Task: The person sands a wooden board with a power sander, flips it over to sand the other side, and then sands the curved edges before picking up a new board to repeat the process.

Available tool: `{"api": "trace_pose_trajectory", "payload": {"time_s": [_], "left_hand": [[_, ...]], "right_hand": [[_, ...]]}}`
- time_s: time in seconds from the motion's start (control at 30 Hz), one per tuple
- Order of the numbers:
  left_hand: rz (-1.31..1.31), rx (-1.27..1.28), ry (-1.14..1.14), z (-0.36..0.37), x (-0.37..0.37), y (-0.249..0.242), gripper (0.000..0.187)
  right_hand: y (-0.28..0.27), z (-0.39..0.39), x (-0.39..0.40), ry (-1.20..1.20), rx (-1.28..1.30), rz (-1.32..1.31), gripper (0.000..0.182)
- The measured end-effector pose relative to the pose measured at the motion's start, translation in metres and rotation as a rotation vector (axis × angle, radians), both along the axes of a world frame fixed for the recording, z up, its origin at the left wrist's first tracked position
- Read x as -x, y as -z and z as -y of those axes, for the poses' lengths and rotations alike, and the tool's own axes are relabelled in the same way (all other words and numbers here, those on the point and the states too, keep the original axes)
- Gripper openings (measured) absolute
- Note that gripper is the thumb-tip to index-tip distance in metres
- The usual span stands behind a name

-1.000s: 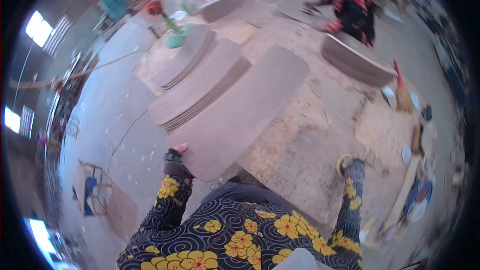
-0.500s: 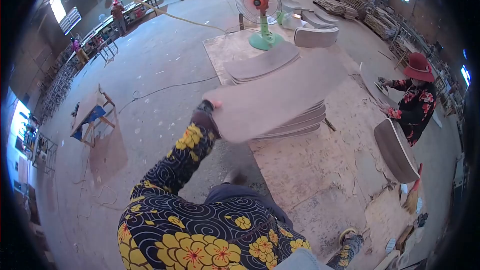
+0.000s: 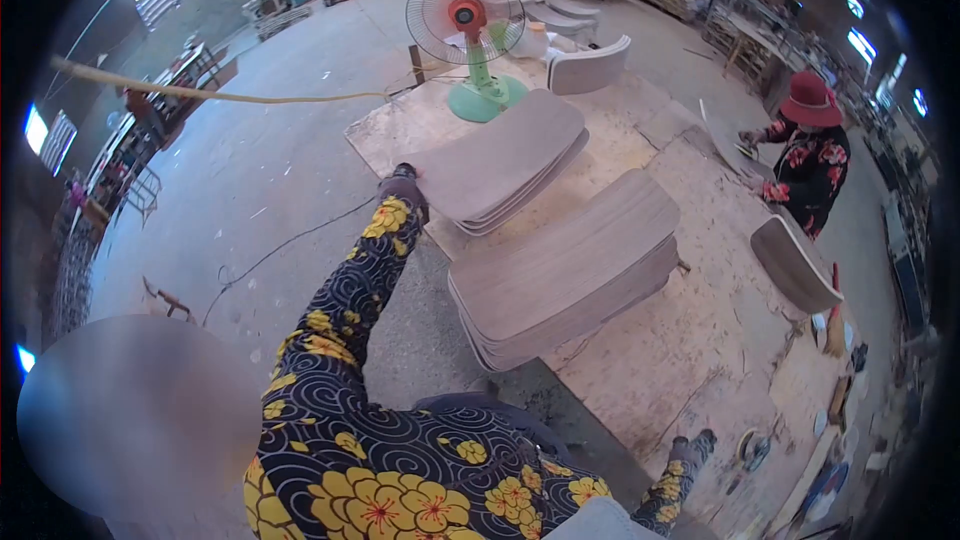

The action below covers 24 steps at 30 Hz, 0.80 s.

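My left hand (image 3: 404,178), at the end of an outstretched patterned sleeve, grips the near left end of a curved wooden board (image 3: 500,155). That board lies on top of the farther stack, beyond the table's left edge side. Closer to me is a second stack of curved boards (image 3: 565,255), slightly fanned, its left end overhanging the table edge. My right hand (image 3: 692,448), in a dark glove, is low over the tabletop with fingers apart and nothing visible in it. Just right of it lies a small round tool (image 3: 752,450), apart from the hand.
A green and red fan (image 3: 480,60) stands at the table's far end, near more curved pieces (image 3: 590,65). Across the table (image 3: 640,380), a person in a red hat (image 3: 812,155) works on a board. A blurred grey round shape (image 3: 140,420) fills the lower left.
The board in my left hand has moved away from the nearer stack and down onto the farther one. My right hand is now apart from the round tool. The view has shifted.
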<state>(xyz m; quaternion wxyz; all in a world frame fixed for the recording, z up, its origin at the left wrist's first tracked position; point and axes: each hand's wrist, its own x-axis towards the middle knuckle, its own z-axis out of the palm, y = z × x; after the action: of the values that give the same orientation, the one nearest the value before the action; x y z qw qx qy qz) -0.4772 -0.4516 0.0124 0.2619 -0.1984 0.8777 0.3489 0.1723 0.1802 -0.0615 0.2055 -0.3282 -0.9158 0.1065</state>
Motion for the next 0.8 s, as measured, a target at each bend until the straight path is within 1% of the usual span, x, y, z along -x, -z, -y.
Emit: {"api": "trace_pose_trajectory", "payload": {"time_s": [0.07,0.1,0.13,0.17,0.2,0.23,0.27,0.3,0.33,0.37,0.5,0.57,0.63,0.67,0.7,0.73,0.8], "left_hand": [[0.024,0.045,0.104,-0.013,0.031,0.011,0.069],[0.054,0.075,0.184,-0.017,0.061,0.034,0.075],[0.043,0.057,0.211,-0.035,0.049,0.019,0.074],[0.043,-0.101,0.101,-0.051,0.03,-0.001,0.073],[0.062,-0.437,-0.193,-0.074,-0.008,-0.029,0.072],[0.084,-0.671,-0.417,-0.077,-0.031,-0.053,0.071],[0.113,-0.82,-0.608,-0.077,-0.048,-0.071,0.07],[-0.004,-0.725,-0.319,-0.058,-0.039,-0.043,0.048],[-0.074,-0.698,-0.236,-0.039,-0.038,-0.029,0.047],[-0.132,-0.678,-0.242,-0.018,-0.041,-0.022,0.045],[-0.268,-0.633,-0.396,0.057,-0.052,-0.008,0.039],[-0.295,-0.613,-0.427,0.076,-0.049,-0.004,0.037],[-0.315,-0.63,-0.442,0.081,-0.043,-0.009,0.035],[-0.333,-0.684,-0.464,0.077,-0.044,-0.019,0.039],[-0.348,-0.742,-0.493,0.073,-0.044,-0.022,0.043],[-0.358,-0.806,-0.523,0.074,-0.038,-0.021,0.048],[-0.246,-0.817,-0.441,0.086,0.01,0.019,0.051]], "right_hand": [[-0.001,0.026,0.0,0.028,0.037,-0.024,0.037],[-0.003,0.039,0.002,0.039,0.05,-0.032,0.037],[-0.002,0.048,-0.002,0.052,0.058,-0.048,0.037],[-0.004,0.057,-0.003,0.06,0.064,-0.058,0.038],[-0.005,0.067,-0.005,0.064,0.069,-0.069,0.038],[-0.007,0.075,-0.007,0.07,0.074,-0.083,0.038],[-0.009,0.081,-0.008,0.075,0.084,-0.098,0.038],[-0.011,0.086,-0.011,0.077,0.087,-0.107,0.038],[-0.012,0.092,-0.014,0.079,0.097,-0.122,0.038],[-0.012,0.098,-0.016,0.079,0.105,-0.142,0.038],[-0.008,0.123,-0.024,0.059,0.186,-0.236,0.039],[-0.007,0.139,-0.021,0.07,0.291,-0.263,0.039],[-0.009,0.164,-0.015,0.119,0.446,-0.244,0.047],[-0.016,0.178,-0.008,0.14,0.52,-0.232,0.051],[-0.055,0.213,0.012,0.152,0.544,-0.314,0.048],[-0.066,0.229,0.023,0.127,0.605,-0.385,0.047],[-0.082,0.25,0.045,0.077,0.72,-0.535,0.046]]}}
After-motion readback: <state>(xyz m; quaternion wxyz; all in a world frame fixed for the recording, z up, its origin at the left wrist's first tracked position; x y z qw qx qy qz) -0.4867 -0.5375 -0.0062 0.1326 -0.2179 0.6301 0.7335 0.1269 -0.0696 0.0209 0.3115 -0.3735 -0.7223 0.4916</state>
